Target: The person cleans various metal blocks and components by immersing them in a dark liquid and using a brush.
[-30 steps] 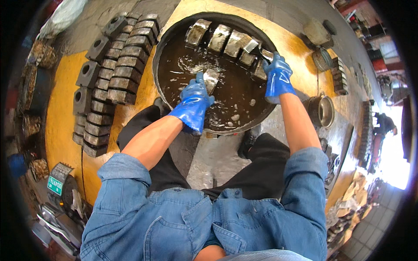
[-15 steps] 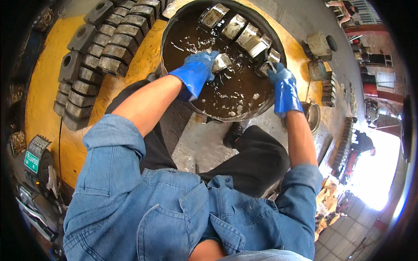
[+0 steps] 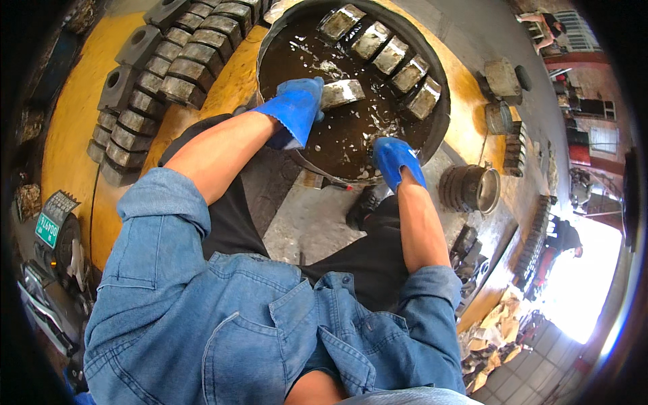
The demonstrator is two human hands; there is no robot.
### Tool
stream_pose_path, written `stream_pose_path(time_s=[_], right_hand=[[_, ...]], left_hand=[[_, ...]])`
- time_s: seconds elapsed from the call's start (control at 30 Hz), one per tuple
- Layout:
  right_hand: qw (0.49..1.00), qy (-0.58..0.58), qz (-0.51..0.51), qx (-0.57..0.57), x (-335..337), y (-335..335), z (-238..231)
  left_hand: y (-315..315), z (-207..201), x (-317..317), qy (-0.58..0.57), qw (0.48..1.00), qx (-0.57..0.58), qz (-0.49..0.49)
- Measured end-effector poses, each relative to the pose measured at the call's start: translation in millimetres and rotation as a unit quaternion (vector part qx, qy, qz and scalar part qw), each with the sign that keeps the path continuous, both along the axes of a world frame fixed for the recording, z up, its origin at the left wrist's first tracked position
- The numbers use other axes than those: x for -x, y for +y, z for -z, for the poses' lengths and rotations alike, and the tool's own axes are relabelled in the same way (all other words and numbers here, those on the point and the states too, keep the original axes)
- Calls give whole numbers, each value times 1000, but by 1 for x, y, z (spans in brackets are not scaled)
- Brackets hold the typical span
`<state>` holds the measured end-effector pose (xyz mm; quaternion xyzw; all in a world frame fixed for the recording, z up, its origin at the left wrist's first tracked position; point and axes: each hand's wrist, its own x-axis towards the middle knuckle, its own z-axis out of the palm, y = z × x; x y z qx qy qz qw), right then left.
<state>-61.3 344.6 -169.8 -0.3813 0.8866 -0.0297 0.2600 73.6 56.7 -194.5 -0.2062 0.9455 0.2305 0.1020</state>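
A wide round basin (image 3: 442,128) of dark brown liquid stands in front of my knees. My left hand (image 3: 297,101), in a blue rubber glove, is closed on the end of a wet metal block (image 3: 342,93) just over the liquid. My right hand (image 3: 398,162), gloved the same way, is at the basin's near right edge; its fingers are mostly hidden and I cannot make out anything in them. Several similar blocks (image 3: 391,55) stand in a curved row along the basin's far right side, partly in the liquid.
Stacked rows of metal blocks (image 3: 192,61) stand on the yellow floor (image 3: 74,135) to the left. On the right are a round metal ring-shaped part (image 3: 482,189), a bucket (image 3: 498,118) and another block row (image 3: 516,148). A motorbike (image 3: 50,304) is at lower left.
My right hand has moved from the block row down to the near right edge. The row now stands more evenly spaced. The left hand's block has turned and shows more of its length.
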Motion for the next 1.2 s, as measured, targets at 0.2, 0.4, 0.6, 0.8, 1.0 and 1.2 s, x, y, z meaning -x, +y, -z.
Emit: stream_pose_path(time_s=[0.2,0.4,0.6,0.8,1.0,1.2], right_hand=[[983,90,-161,-8,-14,-30,-38],[973,108,-199,-53,-25,-44,-11],[993,53,-99,-39,-18,-64,17],[997,-28,-40,53,-25,-60,23],[967,-196,-22,161,-29,-50,42],[965,-207,-74,146,-38,-40,62]], left_hand=[[-30,-12,12,-16,997,-65,47],[-22,-3,12,26,999,-14,23],[-13,-4,15,-16,1000,-6,4],[8,1,10,70,997,45,-1],[31,-5,39,19,995,70,-73],[35,-16,37,-8,999,40,-36]])
